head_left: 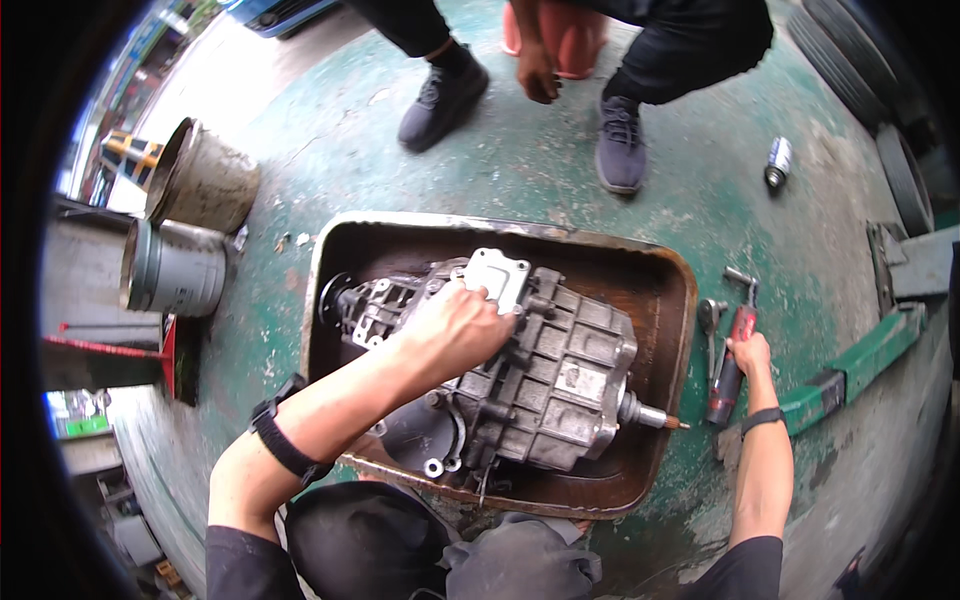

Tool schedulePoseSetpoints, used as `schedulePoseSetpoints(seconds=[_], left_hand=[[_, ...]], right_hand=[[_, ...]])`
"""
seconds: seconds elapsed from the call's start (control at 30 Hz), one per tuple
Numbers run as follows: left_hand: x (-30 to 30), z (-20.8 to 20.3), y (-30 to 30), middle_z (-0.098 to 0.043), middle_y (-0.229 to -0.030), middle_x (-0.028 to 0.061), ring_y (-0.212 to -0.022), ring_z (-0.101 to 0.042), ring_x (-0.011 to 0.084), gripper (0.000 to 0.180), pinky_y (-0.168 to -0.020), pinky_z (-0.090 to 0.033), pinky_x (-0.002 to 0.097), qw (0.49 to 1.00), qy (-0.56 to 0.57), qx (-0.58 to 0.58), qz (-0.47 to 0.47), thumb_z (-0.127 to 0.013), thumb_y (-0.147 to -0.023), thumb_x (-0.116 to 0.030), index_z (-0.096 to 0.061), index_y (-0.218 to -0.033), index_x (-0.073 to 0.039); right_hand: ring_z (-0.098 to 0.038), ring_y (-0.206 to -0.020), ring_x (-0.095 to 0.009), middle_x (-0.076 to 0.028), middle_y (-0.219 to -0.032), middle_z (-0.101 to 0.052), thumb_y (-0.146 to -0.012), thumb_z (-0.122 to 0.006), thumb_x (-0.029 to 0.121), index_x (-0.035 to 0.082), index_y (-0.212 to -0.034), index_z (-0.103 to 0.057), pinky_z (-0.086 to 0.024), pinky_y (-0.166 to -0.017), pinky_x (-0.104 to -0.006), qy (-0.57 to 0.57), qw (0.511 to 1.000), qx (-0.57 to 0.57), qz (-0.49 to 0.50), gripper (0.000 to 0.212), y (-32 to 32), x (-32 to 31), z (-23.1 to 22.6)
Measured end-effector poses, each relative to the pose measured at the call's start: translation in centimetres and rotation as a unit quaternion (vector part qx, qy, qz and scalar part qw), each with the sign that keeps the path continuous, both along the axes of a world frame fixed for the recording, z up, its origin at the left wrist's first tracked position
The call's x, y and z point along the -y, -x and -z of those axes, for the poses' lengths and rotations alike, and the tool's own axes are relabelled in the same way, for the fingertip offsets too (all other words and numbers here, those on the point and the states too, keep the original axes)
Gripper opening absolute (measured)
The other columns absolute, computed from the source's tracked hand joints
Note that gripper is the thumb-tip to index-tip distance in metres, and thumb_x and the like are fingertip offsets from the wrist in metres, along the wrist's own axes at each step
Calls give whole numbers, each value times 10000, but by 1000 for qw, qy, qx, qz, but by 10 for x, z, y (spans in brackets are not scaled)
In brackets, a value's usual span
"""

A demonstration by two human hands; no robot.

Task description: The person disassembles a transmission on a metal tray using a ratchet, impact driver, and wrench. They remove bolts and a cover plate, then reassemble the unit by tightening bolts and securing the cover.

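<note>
The left hand (455,325) lies palm-down on top of the gearbox (520,380), fingers curled over the edge of the pale square cover plate (497,277) at the gearbox's 11 o'clock end; it presses and grips rather than pinches. A black wristband (285,440) sits on that forearm.

The gearbox, a ribbed grey metal casing, lies on its side in a rusty, oily tray (675,300) at the centre of the view. Its output shaft (655,417) points toward 3 o'clock, just short of the tray wall.

The right hand (750,355) is at 3 o'clock, outside the tray, fingers wrapped shut around the top of a red power tool (728,375) that lies on the green floor (560,170). Just beside it, toward the tray, lies a wrench (711,325). A black band (762,418) circles the right wrist.

At 12 o'clock another person crouches, two dark shoes (440,100) on the floor and one hand (538,75) hanging down between the knees. A small spray can (778,162) lies at 2 o'clock. At 9 to 10 o'clock two buckets (185,265) rest on their sides, near each other and well apart from the tray. A green metal beam (860,365) runs along 3 to 4 o'clock.
</note>
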State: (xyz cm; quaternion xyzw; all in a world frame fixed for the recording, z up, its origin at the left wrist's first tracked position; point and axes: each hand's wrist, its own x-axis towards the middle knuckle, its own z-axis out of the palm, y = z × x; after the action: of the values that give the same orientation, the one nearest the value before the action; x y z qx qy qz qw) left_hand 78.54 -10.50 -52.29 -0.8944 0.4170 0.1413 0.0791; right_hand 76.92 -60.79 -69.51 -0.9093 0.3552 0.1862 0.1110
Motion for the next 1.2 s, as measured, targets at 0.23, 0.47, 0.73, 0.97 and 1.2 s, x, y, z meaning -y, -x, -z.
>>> schedulePoseSetpoints(seconds=[0.23,0.47,0.73,0.97,1.2], left_hand=[[13,3,10,-630,-687,-17,-664,-629,147,127,-560,-447,343,993,-102,42,38,-578,-873,-196,-622,-774,-128],[19,34,26,-672,-811,55,-765,-638,240,186,-660,-458,401,987,24,157,-29,-558,-844,-195,-676,-809,-56],[29,44,21,-709,-856,29,-774,-666,233,185,-570,-454,427,992,18,95,-82,-548,-849,-206,-715,-813,-136],[2,13,25,-695,-767,7,-685,-658,176,180,-659,-465,361,985,66,146,-61,-573,-835,-200,-696,-725,-128],[-163,-57,32,-683,-866,151,-845,-655,361,308,-733,-511,434,930,230,2,-285,-627,-908,-362,-661,-1021,-78]], right_hand=[[-676,-961,-372,-240,-976,-698,-713,-805,324,-25,-974,-692,-504,-862,-440,-26,1000,-1,-15,450,-4,37,30],[-682,-890,-380,-267,-920,-692,-751,-804,314,-91,-955,-667,-505,-818,-440,27,996,-5,-79,474,-9,37,30],[-652,-1020,-397,-276,-1033,-677,-791,-741,451,-83,-1058,-649,-498,-889,-442,49,991,-3,-124,604,4,27,24],[-623,-1100,-385,-258,-1116,-662,-771,-731,327,-15,-1184,-629,-456,-972,-429,55,992,11,-114,545,17,-1,-8],[-637,-1052,-265,-202,-1145,-662,-919,-628,290,-37,-1198,-612,-458,-938,-352,-71,952,198,-221,430,17,-28,-75]])
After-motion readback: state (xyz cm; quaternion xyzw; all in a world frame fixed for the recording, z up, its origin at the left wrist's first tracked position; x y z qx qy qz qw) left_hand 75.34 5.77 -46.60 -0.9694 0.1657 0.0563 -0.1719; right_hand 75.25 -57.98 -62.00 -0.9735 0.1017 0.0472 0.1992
